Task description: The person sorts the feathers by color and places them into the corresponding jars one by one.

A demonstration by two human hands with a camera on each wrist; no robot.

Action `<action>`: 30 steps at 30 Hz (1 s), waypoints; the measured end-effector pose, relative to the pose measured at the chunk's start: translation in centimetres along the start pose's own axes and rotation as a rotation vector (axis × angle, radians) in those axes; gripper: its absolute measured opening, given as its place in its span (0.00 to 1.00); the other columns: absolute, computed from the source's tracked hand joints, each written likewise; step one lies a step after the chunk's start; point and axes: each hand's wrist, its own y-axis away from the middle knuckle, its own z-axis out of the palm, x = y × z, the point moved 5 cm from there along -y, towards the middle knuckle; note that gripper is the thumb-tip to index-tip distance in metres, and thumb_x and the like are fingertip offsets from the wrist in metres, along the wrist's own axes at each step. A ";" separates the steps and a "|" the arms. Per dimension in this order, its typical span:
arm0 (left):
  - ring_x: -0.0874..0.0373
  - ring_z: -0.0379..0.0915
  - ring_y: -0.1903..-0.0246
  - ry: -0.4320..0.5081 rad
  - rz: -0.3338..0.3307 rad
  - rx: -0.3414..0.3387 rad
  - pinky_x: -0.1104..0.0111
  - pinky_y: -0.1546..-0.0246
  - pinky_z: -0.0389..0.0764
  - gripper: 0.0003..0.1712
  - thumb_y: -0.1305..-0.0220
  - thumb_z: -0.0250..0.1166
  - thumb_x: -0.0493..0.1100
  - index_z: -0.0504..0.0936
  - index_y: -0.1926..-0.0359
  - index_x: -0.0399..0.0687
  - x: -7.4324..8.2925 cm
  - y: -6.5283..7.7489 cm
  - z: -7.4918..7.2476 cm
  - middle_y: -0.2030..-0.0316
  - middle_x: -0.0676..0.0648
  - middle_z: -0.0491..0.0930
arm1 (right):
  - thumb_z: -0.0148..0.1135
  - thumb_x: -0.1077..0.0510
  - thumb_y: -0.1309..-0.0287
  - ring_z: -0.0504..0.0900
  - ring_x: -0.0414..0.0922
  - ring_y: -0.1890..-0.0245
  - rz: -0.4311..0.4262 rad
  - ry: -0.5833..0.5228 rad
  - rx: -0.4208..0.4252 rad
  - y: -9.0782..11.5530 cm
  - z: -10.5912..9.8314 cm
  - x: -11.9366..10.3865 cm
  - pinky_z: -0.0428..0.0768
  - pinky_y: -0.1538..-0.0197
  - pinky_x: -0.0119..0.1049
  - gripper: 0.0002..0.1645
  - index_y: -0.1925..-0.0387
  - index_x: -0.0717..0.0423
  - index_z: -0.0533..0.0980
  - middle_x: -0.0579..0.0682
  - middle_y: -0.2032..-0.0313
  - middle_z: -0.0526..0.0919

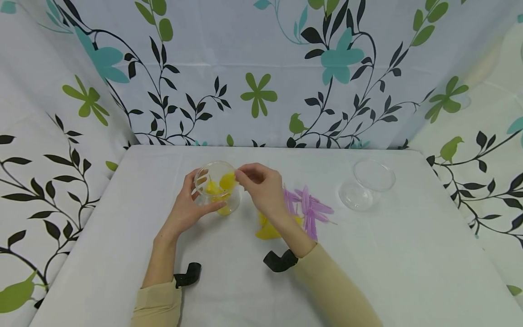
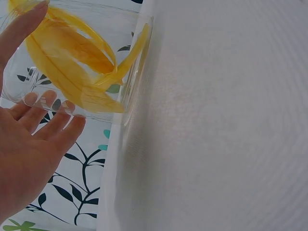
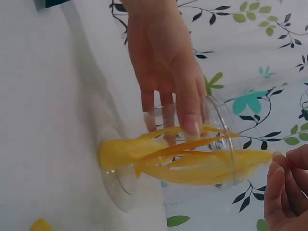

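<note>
I have the left hand (image 1: 189, 206) holding the jar (image 1: 234, 200) at ten o'clock on the counter (image 1: 229, 277), fingers (image 2: 67, 132) curled round its wall; the right hand (image 1: 263, 186) pinches a yellow feather (image 3: 207, 166) by its tip at the jar's three o'clock side, its length mostly inside. This looks to me like feeding it in: I'd brace the jar lightly, lower the feather straight, release gently, and mind the loose yellow pile (image 1: 268, 230) at four o'clock from the jar.
</note>
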 end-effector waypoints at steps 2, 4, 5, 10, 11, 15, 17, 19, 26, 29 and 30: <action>0.47 0.51 0.26 0.000 0.003 0.002 0.45 0.25 0.55 0.63 0.50 0.79 0.56 0.47 0.23 0.59 0.0 0.0 0.0 0.26 0.49 0.58 | 0.65 0.50 0.34 0.83 0.44 0.64 0.009 0.038 0.003 0.0 0.2 0.5 0.85 0.58 0.32 0.12 0.57 0.53 0.84 0.47 0.63 0.87; 0.46 0.51 0.26 -0.001 0.008 0.004 0.45 0.25 0.55 0.63 0.50 0.79 0.56 0.47 0.23 0.58 0.0 0.0 0.0 0.26 0.49 0.58 | 0.65 0.50 0.34 0.82 0.42 0.65 0.016 0.070 0.002 0.0 0.3 1.0 0.84 0.58 0.30 0.12 0.58 0.53 0.84 0.47 0.64 0.87; 0.46 0.51 0.26 -0.003 0.011 0.005 0.45 0.25 0.55 0.63 0.50 0.79 0.56 0.47 0.23 0.58 0.0 0.0 0.0 0.26 0.49 0.58 | 0.65 0.50 0.34 0.81 0.41 0.65 0.019 0.087 0.000 0.0 0.4 1.2 0.84 0.59 0.30 0.12 0.58 0.53 0.84 0.46 0.65 0.87; 0.46 0.51 0.26 -0.004 0.021 0.005 0.44 0.26 0.56 0.62 0.50 0.79 0.55 0.48 0.23 0.59 0.1 0.0 0.0 0.26 0.50 0.57 | 0.67 0.51 0.36 0.80 0.42 0.67 0.008 0.144 -0.044 0.1 0.9 1.9 0.83 0.61 0.30 0.10 0.61 0.54 0.84 0.46 0.67 0.86; 0.46 0.51 0.26 -0.005 0.021 0.005 0.44 0.26 0.56 0.62 0.49 0.79 0.55 0.48 0.23 0.59 0.1 0.0 0.0 0.26 0.50 0.57 | 0.67 0.51 0.36 0.80 0.42 0.67 0.008 0.154 -0.054 0.1 0.9 1.9 0.83 0.61 0.30 0.10 0.61 0.54 0.85 0.47 0.67 0.86; 0.46 0.51 0.26 -0.008 0.019 0.006 0.44 0.26 0.56 0.62 0.50 0.79 0.55 0.47 0.23 0.59 0.1 0.0 0.0 0.26 0.49 0.58 | 0.68 0.51 0.37 0.80 0.42 0.67 0.027 0.168 -0.079 0.3 0.8 2.2 0.83 0.60 0.30 0.10 0.62 0.54 0.85 0.47 0.67 0.86; 0.45 0.51 0.26 -0.007 0.015 0.005 0.44 0.26 0.55 0.63 0.50 0.79 0.56 0.47 0.23 0.58 0.1 -0.1 0.0 0.26 0.48 0.58 | 0.68 0.51 0.37 0.80 0.42 0.67 0.033 0.166 -0.082 0.4 0.5 2.3 0.84 0.60 0.30 0.10 0.62 0.54 0.85 0.47 0.66 0.86; 0.45 0.51 0.25 -0.007 0.012 0.004 0.44 0.25 0.55 0.63 0.50 0.79 0.56 0.47 0.23 0.58 0.1 -0.1 0.0 0.26 0.48 0.58 | 0.69 0.50 0.38 0.81 0.42 0.67 0.036 0.165 -0.077 0.6 0.2 2.4 0.84 0.60 0.31 0.11 0.63 0.54 0.85 0.47 0.67 0.86; 0.45 0.50 0.25 -0.005 0.007 -0.001 0.43 0.26 0.56 0.63 0.50 0.79 0.56 0.46 0.22 0.59 0.1 -0.1 0.0 0.25 0.49 0.57 | 0.70 0.50 0.39 0.81 0.42 0.68 0.095 0.171 -0.056 1.2 -1.6 3.2 0.83 0.63 0.30 0.10 0.64 0.52 0.85 0.46 0.69 0.86; 0.46 0.50 0.25 -0.004 0.002 -0.001 0.44 0.26 0.55 0.63 0.50 0.79 0.56 0.46 0.22 0.59 0.0 -0.1 0.0 0.25 0.49 0.57 | 0.70 0.51 0.40 0.81 0.43 0.69 0.112 0.173 -0.048 1.6 -2.5 3.8 0.83 0.63 0.31 0.09 0.65 0.52 0.85 0.46 0.69 0.86; 0.45 0.50 0.25 -0.006 0.000 -0.002 0.44 0.26 0.56 0.64 0.50 0.79 0.56 0.46 0.22 0.59 0.0 -0.1 0.0 0.25 0.49 0.57 | 0.70 0.51 0.40 0.81 0.43 0.69 0.117 0.174 -0.044 1.7 -2.8 4.0 0.83 0.63 0.32 0.09 0.65 0.52 0.85 0.46 0.69 0.86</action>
